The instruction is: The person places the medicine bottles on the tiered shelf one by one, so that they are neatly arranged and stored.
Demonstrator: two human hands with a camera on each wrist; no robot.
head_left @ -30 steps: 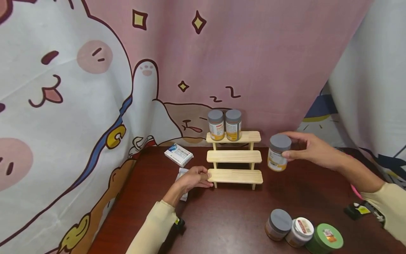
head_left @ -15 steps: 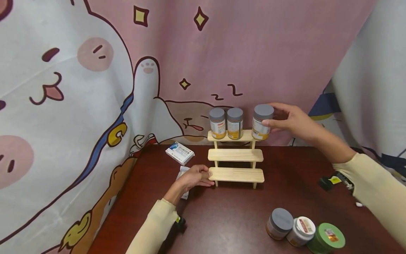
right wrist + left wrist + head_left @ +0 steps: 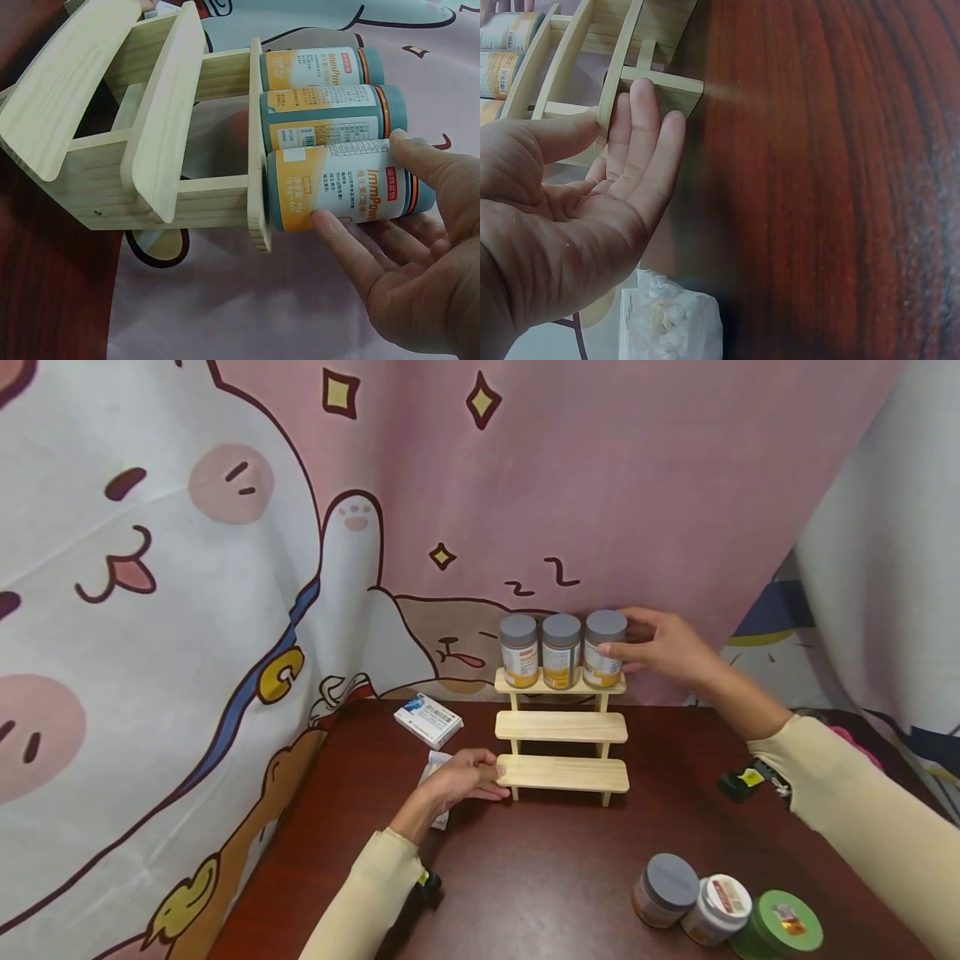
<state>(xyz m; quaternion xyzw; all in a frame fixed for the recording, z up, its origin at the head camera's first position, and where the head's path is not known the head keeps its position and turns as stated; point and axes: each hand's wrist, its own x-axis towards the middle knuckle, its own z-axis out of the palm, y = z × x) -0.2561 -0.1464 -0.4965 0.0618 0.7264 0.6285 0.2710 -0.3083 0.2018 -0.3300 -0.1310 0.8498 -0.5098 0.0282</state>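
A three-tier wooden display rack (image 3: 561, 727) stands on the dark red table. Its top tier carries three grey-lidded supplement jars in a row, a left jar (image 3: 520, 656), a middle jar (image 3: 561, 656) and a right jar (image 3: 600, 670). My right hand (image 3: 667, 647) grips the right jar from its right side; in the right wrist view, thumb and fingers hold the jar (image 3: 349, 184), whose base meets the top board. My left hand (image 3: 461, 778) pinches the left end of the lowest tier, thumb at the board's edge (image 3: 604, 112) and fingers underneath.
At the front right stand another grey-lidded jar (image 3: 664, 889), a white-lidded jar (image 3: 717, 908) and a green jar (image 3: 783, 927). Left of the rack lie a medicine box (image 3: 429, 720) and a white packet (image 3: 435, 766), partly behind my left hand. A cartoon curtain (image 3: 637, 485) hangs behind.
My right hand has carried the jar up and left from beside the rack onto the top tier, then leftward next to the middle jar. My left hand stays on the lowest tier.
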